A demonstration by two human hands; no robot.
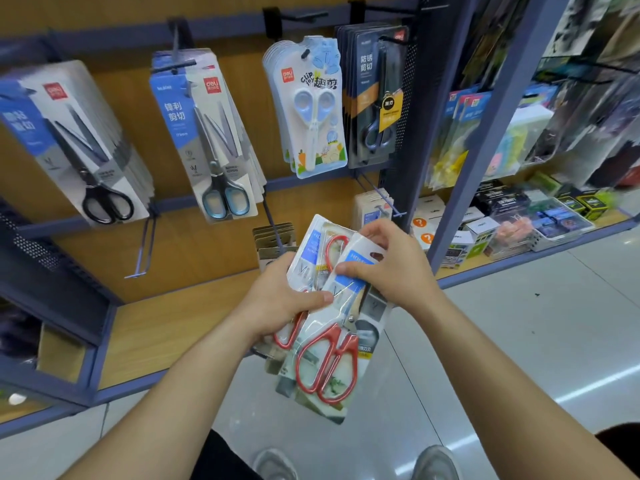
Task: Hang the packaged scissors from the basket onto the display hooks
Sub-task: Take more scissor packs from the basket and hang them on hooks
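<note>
Red-handled scissors packs (306, 251) sit in a small bunch in the middle of the view, held by both hands. The left hand (280, 303) grips the bunch from 9 o'clock, thumb pressed across the front. The right hand (394, 268) pinches the top of the front pack (332, 344) from 2 o'clock. That pack's long side runs from 1 o'clock (the hang-hole end) down to 7 o'clock. A bare hook (379, 197) waits at 12 o'clock, just above the right hand, so that hand is nearer.
</note>
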